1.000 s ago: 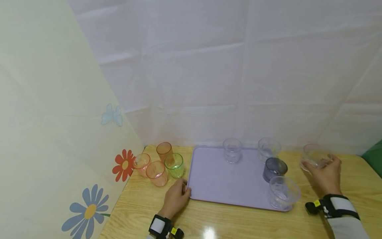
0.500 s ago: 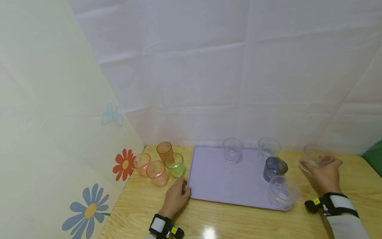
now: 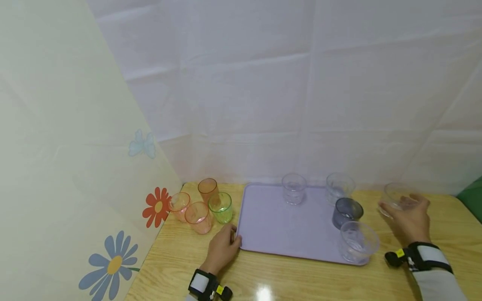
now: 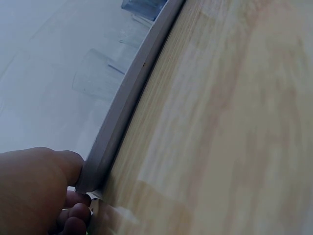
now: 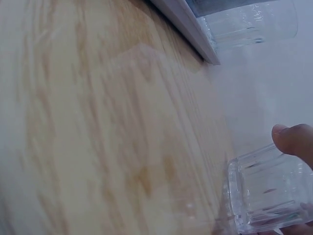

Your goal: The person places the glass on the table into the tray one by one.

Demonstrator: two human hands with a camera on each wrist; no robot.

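Observation:
My left hand [image 3: 221, 247] pinches the lilac tray [image 3: 278, 225] at its front left corner; in the left wrist view, the thumb lies against the rim with fingers curled below. On the table right of the tray, my right hand [image 3: 410, 217] grips a clear cup [image 5: 269, 191] around its side, thumb and fingertips on opposite sides. The cup stands with its base at the wood in the right wrist view. Along the tray are a clear cup [image 3: 293, 190] at the back, another clear cup [image 3: 339, 190], a dark grey cup [image 3: 346, 215] and a wide clear cup [image 3: 357, 242] at the front right corner.
Left of the tray several coloured cups stand close together: a green cup [image 3: 221, 209], a dark orange cup [image 3: 207, 190] and two pale orange-pink ones. A white cloth [image 3: 244, 104] hangs behind the wooden table [image 3: 301, 280]. Something green [image 3: 470, 198] sits beyond the right edge.

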